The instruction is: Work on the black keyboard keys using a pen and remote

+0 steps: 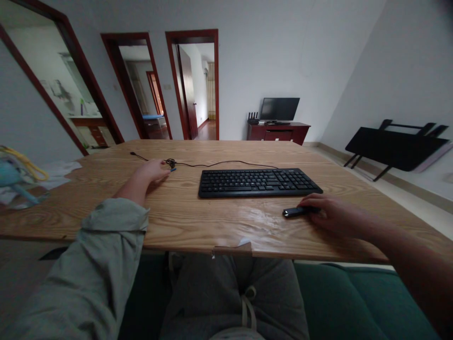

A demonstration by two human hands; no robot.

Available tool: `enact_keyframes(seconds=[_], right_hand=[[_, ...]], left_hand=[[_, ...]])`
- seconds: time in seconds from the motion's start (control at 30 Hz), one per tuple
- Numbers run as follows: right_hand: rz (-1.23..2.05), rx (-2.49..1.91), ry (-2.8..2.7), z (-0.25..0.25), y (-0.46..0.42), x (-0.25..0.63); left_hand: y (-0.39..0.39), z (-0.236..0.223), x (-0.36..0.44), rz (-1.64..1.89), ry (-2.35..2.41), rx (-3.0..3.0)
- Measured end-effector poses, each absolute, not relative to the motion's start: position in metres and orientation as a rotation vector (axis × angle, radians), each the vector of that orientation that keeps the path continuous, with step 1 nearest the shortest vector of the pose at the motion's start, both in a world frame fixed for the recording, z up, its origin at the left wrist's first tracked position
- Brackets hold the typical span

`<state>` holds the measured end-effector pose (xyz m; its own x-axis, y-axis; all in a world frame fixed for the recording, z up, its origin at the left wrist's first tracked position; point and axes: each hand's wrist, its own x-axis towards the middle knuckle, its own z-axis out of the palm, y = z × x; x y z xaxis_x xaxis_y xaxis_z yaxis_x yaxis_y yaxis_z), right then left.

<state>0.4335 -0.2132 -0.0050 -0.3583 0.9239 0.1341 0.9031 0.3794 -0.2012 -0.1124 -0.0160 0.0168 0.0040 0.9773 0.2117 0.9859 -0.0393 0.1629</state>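
On the wooden table (pixel 184 219), my left hand (pixel 154 172) rests with its fingers drawn together beside a tied coil of black cable (pixel 171 163). A small blue piece (pixel 173 169) shows right at its fingertips; what the fingers hold is too small to make out. My right hand (pixel 327 212) is closed around the rear end of a black stick-shaped object (pixel 295 212) with a shiny metal tip, which points left and lies low over the tabletop. Between the hands and slightly farther away lies a black keyboard (pixel 260 183), its thin cable running left to the coil.
A light-blue object with a yellow cord (pixel 24 163) sits on white papers (pixel 58 172) at the left edge. Beyond the table stand a monitor (pixel 279 109) on a dark red cabinet (pixel 278 132) and a black folding table (pixel 392 144). My lap is below the front edge.
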Motion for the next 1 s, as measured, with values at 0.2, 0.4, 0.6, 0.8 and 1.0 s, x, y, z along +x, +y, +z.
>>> enact_keyframes(seconds=[0.2,0.4,0.6,0.8,1.0], right_hand=[[0.152,-1.539,-2.265,0.020,-0.180,0.406],[0.420,-1.236,-1.899,0.046,-0.134,0.335],[0.482,-1.226,-1.999,0.034,-0.124,0.312],[0.363,-1.348,-1.786,0.022,-0.126,0.338],[0.213,-1.484,-1.785,0.024,-0.133,0.336]], left_hand=[[-0.022,0.008,-0.001,-0.317,-2.022,-2.728],[-0.020,0.000,0.033,-0.309,-1.960,-2.620],[-0.024,-0.002,0.021,-0.447,-1.960,-2.777],[-0.028,0.001,0.016,-0.485,-1.865,-2.862],[-0.028,0.002,0.015,-0.474,-1.872,-2.836]])
